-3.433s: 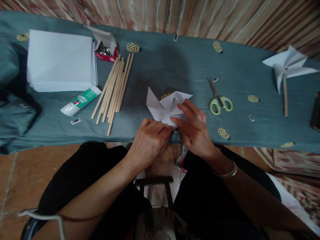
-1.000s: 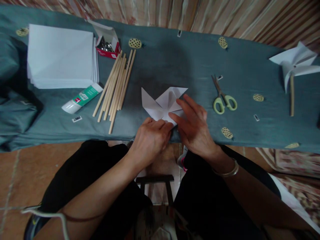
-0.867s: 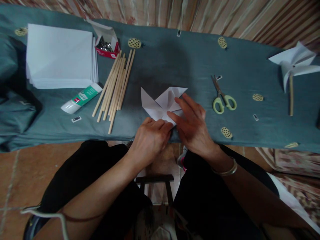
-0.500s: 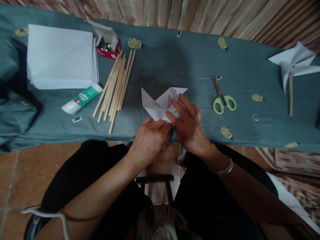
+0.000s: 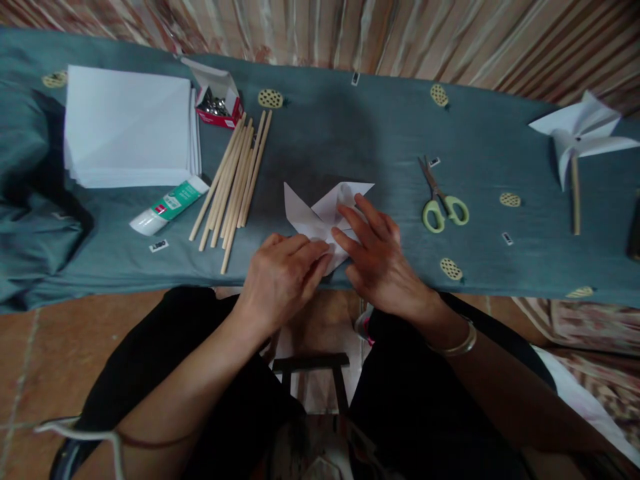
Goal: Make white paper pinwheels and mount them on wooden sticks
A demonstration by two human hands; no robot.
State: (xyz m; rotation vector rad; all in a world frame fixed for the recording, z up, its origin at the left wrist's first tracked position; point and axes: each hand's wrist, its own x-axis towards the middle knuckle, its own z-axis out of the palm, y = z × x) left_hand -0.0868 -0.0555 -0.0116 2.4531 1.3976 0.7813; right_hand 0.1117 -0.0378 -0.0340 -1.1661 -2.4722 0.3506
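Note:
A white paper pinwheel with folded blades lies near the front edge of the cloth-covered table, between my hands. My left hand comes from its near left side, with thumb and fingers pinched together on the paper close to the centre. From the right, my right hand holds the pinwheel, its curved fingertips pressing on the folded blades around the middle. Part of the near and right side of the paper is hidden under my fingers. No stick shows on this pinwheel.
Left on the cloth are wooden sticks, a glue tube, a paper stack and an open box of small metal pieces. Rightward lie green-handled scissors and another pinwheel on a stick. A stool stands below.
My left hand has shifted left and up from the paper's near edge toward its centre, uncovering the near blade. My right hand stays on the pinwheel. The view has tilted slightly.

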